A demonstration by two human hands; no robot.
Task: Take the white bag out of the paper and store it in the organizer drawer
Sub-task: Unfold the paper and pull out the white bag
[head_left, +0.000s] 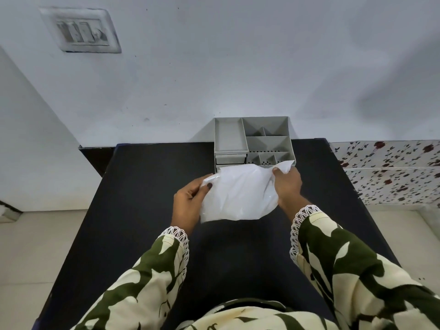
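A white plastic bag [238,194] is held up over the black table [142,198], stretched between two hands. The left hand [188,201] is closed on the bag's left edge, the thumb pressed over the plastic with a dark-painted nail showing, the fingers tucked behind. The right hand [287,184] is clamped on the upper right corner, where the plastic is bunched and pinched up into a small peak. The bag is crumpled and puffed between the two grips, its lower edge hanging free above the tabletop. Whether any paper is wrapped with it cannot be told; only white, glossy material is seen.

Just beyond the bag, at the far edge of the table and against the white wall [214,67], a grey desk organizer [253,141] is seen. Its top is divided into open compartments: a long tray on the left, smaller cells on the right, some with perforated floors. On its left front, below the long tray, the organizer drawer [230,159] is seen, its lower part hidden behind the bag's top edge; whether it is pulled out cannot be told.

Both forearms are covered by green-and-cream leaf-print sleeves [333,253] trimmed with white lace at the cuffs. A switch plate [81,29] is mounted high on the wall to the left, and floral-patterned tiles [392,170] are seen at the right.
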